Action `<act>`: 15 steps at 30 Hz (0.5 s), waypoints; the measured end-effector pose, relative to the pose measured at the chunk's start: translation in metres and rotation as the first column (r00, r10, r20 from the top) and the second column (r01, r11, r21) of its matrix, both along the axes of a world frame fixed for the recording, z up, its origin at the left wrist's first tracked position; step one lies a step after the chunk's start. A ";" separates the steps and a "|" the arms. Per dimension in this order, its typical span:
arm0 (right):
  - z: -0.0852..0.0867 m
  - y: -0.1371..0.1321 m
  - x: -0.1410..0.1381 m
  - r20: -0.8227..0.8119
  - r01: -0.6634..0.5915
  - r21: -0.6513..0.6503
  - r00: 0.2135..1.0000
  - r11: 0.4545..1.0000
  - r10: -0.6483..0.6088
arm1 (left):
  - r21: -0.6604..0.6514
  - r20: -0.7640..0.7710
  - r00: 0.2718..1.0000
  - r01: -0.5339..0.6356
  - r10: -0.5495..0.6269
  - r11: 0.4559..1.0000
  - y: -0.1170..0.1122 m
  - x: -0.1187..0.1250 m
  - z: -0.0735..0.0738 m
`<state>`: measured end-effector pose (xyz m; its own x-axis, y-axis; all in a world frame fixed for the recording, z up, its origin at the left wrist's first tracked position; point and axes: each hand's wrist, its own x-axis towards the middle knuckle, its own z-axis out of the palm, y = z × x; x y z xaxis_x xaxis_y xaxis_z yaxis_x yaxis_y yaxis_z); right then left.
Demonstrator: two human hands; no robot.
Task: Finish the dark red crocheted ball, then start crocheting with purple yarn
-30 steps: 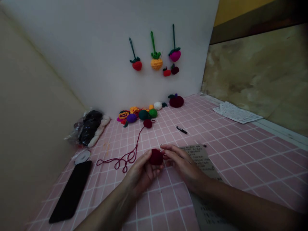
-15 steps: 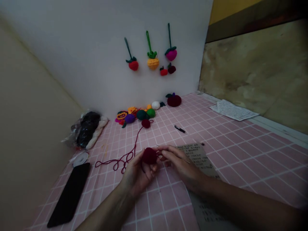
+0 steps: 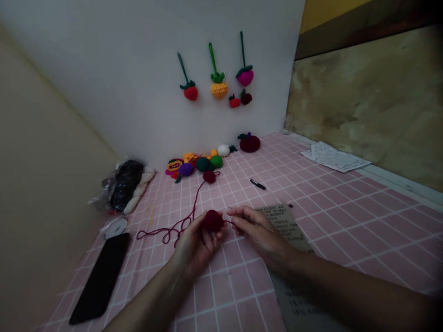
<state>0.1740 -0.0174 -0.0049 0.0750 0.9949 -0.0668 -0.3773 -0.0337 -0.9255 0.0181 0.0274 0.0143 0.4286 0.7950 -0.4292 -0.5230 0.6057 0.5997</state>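
Note:
My left hand (image 3: 195,243) is closed round a small dark red crochet ball (image 3: 212,220), held just above the pink gridded table (image 3: 332,216). My right hand (image 3: 259,232) pinches a thin crochet hook (image 3: 252,220) whose tip points at the ball. A dark red yarn strand (image 3: 180,221) runs from the ball in loops across the table to a small dark red yarn ball (image 3: 209,176) farther back.
Several coloured crochet pieces (image 3: 197,163) and a dark red crochet fruit (image 3: 249,143) lie by the back wall, more hang above (image 3: 218,83). A black pen (image 3: 258,184), printed sheets (image 3: 284,221) (image 3: 334,157), a black phone (image 3: 100,279), a white disc (image 3: 116,228) and a bag of yarn (image 3: 128,184) lie around.
Both hands have shifted slightly left with the crochet ball. The hook in my right hand now shows more plainly beside the ball.

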 end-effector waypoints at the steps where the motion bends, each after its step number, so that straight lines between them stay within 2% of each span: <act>1: -0.001 0.000 0.000 -0.014 0.006 -0.008 1.000 1.000 -0.007 | 0.000 -0.011 1.000 -0.002 0.002 1.000 0.000 -0.001 -0.001; 6: -0.008 0.002 0.002 -0.051 0.029 -0.028 0.998 0.999 -0.031 | -0.014 -0.058 0.997 -0.052 0.051 0.999 0.000 -0.001 -0.002; 15: -0.007 0.001 0.005 0.032 0.072 -0.068 0.997 0.995 -0.070 | -0.057 -0.067 0.997 0.037 -0.041 0.998 -0.005 0.004 0.002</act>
